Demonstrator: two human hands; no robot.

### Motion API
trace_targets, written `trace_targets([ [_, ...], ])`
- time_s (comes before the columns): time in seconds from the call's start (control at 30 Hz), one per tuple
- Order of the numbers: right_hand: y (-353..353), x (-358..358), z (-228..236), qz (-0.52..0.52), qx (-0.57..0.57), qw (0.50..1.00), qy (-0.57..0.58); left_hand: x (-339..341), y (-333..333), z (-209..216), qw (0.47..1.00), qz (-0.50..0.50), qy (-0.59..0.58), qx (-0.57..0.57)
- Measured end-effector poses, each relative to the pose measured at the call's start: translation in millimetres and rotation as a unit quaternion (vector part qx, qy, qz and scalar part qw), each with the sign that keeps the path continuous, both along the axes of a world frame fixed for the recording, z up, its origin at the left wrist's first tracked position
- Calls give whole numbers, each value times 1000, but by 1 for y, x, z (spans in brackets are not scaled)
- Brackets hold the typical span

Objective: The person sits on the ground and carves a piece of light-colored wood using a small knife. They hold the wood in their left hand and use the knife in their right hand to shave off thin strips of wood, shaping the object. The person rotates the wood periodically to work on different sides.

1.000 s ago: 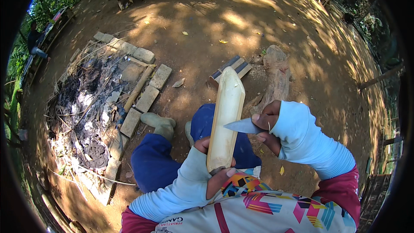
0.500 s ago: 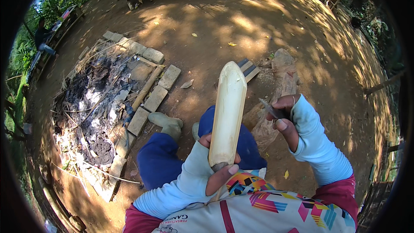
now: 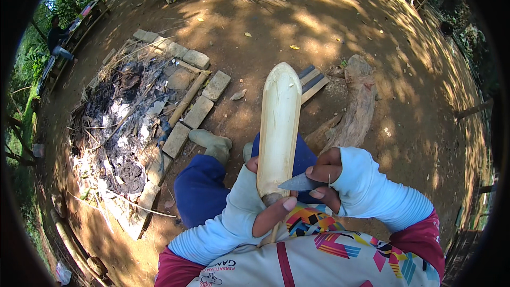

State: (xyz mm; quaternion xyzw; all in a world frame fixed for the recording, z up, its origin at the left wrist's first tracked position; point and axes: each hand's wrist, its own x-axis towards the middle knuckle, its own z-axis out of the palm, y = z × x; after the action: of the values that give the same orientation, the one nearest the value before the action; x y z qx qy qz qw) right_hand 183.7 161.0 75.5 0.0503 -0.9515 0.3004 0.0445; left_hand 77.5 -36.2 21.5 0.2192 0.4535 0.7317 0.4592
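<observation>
A long pale piece of carved wood [image 3: 280,122], pointed at its far end and shallowly hollowed, stands out in front of my body. My left hand [image 3: 271,217] is closed around its near end, the thumb lying across a dark rounded spot there. In my right hand [image 3: 326,178], pinched between thumb and fingers, is a small knife [image 3: 302,183] with a pointed grey blade. Its tip lies over the wood's near end, close above my left thumb; whether it cuts in cannot be made out. The knife's handle is hidden by my fingers.
Left of my legs lies a fire pit [image 3: 119,127] full of ash, edged with bricks [image 3: 199,112]. Ahead, a log [image 3: 357,103] and dark-striped wooden slats [image 3: 312,82] rest on the dirt ground. A person [image 3: 57,40] sits at the far left by a long bench.
My right hand has moved left and down, bringing the knife from beside the wood onto its near end. The wood stands slightly more upright, still in my left hand.
</observation>
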Motion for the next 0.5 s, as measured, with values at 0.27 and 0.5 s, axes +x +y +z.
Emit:
trace_targets([
  [0.27, 7, -6, -1, -18, 16, 996, 88, -1, 2, 0, 998, -46, 30, 13],
  [0.5, 19, -15, 6, -67, -7, 987, 145, 2, -2, -1, 998, -55, 31, 4],
])
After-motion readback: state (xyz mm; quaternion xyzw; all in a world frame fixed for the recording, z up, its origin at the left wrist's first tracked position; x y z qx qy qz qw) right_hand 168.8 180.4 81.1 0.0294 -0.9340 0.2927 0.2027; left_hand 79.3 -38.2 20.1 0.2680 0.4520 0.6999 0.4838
